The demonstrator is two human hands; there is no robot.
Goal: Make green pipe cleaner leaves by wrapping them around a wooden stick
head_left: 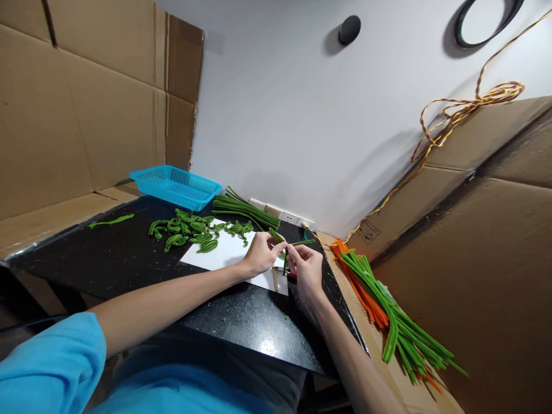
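Observation:
My left hand (260,253) is closed in a pinch on a green fuzzy piece (277,236) above the white sheet (207,260). Right beside it, my right hand (307,265) pinches a thin green stem (304,242), and the fingertips of both hands nearly meet. Another dark green length (285,261) hangs down between the hands. Under my right hand, a red-handled tool (292,275) shows in part. A narrow tan strip (275,279) lies on the sheet. Looped green leaf-like pieces (198,227) are piled on and beside the sheet's left part.
A blue basket (179,187) stands at the back left of the black table (129,253). Dark green stems (245,210) lie by the wall sockets (288,218). Green strips (401,322) and orange strips (366,299) rest on cardboard at the right. Cardboard walls flank both sides.

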